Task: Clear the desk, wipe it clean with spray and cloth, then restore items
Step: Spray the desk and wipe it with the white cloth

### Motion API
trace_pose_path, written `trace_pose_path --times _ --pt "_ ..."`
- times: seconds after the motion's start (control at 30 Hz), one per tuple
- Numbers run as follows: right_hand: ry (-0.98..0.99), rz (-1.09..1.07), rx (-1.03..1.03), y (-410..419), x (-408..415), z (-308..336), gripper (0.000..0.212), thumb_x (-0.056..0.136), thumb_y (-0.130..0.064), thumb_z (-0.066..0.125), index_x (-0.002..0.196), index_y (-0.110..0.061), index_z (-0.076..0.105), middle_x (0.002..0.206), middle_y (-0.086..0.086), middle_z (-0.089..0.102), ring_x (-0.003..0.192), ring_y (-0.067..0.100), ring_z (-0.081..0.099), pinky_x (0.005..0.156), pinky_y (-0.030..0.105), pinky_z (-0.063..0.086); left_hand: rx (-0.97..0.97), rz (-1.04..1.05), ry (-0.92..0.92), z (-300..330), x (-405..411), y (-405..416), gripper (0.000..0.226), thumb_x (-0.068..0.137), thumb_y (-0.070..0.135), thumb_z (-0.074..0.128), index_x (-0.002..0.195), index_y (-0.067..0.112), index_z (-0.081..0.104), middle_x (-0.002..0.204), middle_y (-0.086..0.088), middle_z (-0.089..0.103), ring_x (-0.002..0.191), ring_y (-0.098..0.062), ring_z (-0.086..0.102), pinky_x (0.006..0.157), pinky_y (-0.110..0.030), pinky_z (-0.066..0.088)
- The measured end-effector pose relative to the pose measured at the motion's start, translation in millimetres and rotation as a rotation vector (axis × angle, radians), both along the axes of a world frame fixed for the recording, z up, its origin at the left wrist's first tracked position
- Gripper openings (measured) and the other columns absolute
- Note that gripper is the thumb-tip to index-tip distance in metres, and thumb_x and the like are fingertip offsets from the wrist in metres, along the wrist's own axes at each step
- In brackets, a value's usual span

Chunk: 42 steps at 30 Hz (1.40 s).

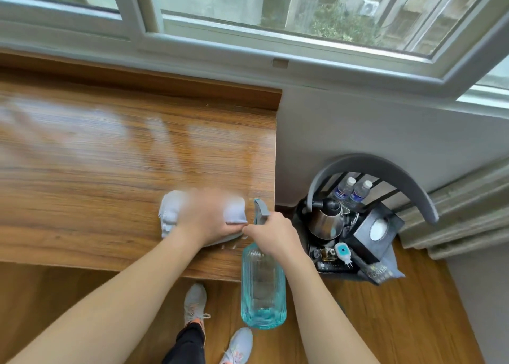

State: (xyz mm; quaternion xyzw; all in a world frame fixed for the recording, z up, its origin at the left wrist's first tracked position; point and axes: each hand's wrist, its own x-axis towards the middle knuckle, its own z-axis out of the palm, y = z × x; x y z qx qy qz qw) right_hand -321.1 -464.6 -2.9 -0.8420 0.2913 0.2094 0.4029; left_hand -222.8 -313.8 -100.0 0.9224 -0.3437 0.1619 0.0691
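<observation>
My left hand (205, 220) presses down on a white cloth (172, 215) near the front right corner of the wooden desk (110, 154); the hand is blurred by motion. My right hand (271, 232) grips the neck of a clear blue ribbed spray bottle (263, 286) with a grey trigger head, held upright just off the desk's front right corner. The desk top carries nothing but the cloth and shows wet, shiny streaks.
A grey chair (385, 176) stands to the right of the desk, loaded with a steel kettle (326, 221), two water bottles (351, 191), a black tissue box (376, 230) and small items. A window and white wall lie behind. My feet stand on wooden floor below.
</observation>
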Motion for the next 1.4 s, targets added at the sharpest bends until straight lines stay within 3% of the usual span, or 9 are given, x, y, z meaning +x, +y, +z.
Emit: trace_pose_path --times 0.17,0.3,0.43,0.57,0.67,0.87,1.07,1.4 --pt "0.0 0.016 0.005 4.4 4.9 2.8 0.023 0.085 -0.041 0.066 0.096 -0.021 0.062 0.089 -0.004 0.065 0.074 0.013 0.059 0.056 0.026 0.039 -0.01 -0.001 0.005 -3.4 3.7 0.3 0.075 0.065 0.088 0.043 0.077 0.016 0.061 0.066 -0.001 0.058 0.058 -0.025 0.055 0.059 -0.034 0.038" --pt "0.002 0.019 -0.011 5.8 5.5 -0.2 0.012 0.084 -0.036 0.063 0.081 -0.026 0.058 0.085 -0.004 0.065 0.076 0.018 0.06 0.058 0.029 0.041 -0.033 0.004 0.017 -3.4 14.6 -5.8 0.075 0.067 0.086 0.04 0.079 0.016 0.063 0.069 -0.001 0.061 0.058 -0.025 0.058 0.059 -0.033 0.036" --pt "0.009 -0.016 0.002 6.7 -0.4 -0.2 0.013 0.085 -0.036 0.066 0.085 -0.025 0.059 0.084 -0.004 0.065 0.075 0.017 0.063 0.058 0.029 0.043 -0.001 0.009 0.057 -0.8 36.0 -14.3 0.076 0.067 0.087 0.039 0.081 0.016 0.062 0.073 -0.003 0.064 0.06 -0.027 0.062 0.061 -0.035 0.04" --pt "0.014 -0.05 0.03 13.3 -17.4 2.0 0.016 0.089 -0.039 0.067 0.091 -0.023 0.064 0.085 -0.005 0.066 0.075 0.013 0.063 0.059 0.027 0.047 0.084 0.049 0.121 12.0 65.0 -30.0 0.079 0.07 0.088 0.039 0.096 0.017 0.061 0.095 -0.005 0.068 0.086 -0.029 0.065 0.071 -0.038 0.039" --pt "0.003 -0.062 0.018 21.0 -32.7 2.8 0.019 0.091 -0.038 0.067 0.079 -0.027 0.056 0.078 -0.009 0.06 0.067 0.009 0.057 0.055 0.025 0.039 0.144 0.089 0.146 15.7 81.4 -40.6 0.077 0.074 0.088 0.04 0.103 0.018 0.057 0.106 -0.005 0.067 0.097 -0.029 0.063 0.071 -0.038 0.034" --pt "0.01 -0.113 0.017 36.2 -54.1 -4.1 0.015 0.091 -0.038 0.067 0.086 -0.026 0.06 0.081 -0.009 0.063 0.07 0.009 0.06 0.057 0.023 0.042 0.16 0.078 0.101 18.8 61.3 -27.1 0.077 0.074 0.087 0.039 0.101 0.016 0.057 0.1 -0.008 0.066 0.09 -0.029 0.063 0.072 -0.038 0.036" --pt "0.008 -0.181 0.011 49.5 -63.6 -0.9 0.013 0.091 -0.036 0.066 0.091 -0.027 0.058 0.084 -0.009 0.062 0.074 0.008 0.06 0.056 0.024 0.039 0.046 0.02 0.092 6.4 9.6 27.7 0.077 0.07 0.085 0.033 0.082 0.014 0.058 0.075 -0.007 0.064 0.066 -0.029 0.061 0.064 -0.037 0.039" --pt "0.064 -0.218 0.042 67.4 -89.1 -0.3 0.01 0.089 -0.027 0.069 0.093 -0.025 0.059 0.087 -0.006 0.064 0.072 0.01 0.06 0.058 0.022 0.043 0.053 0.06 0.084 9.1 -19.4 57.6 0.079 0.072 0.087 0.025 0.089 0.018 0.06 0.081 -0.004 0.065 0.073 -0.028 0.06 0.066 -0.037 0.037"
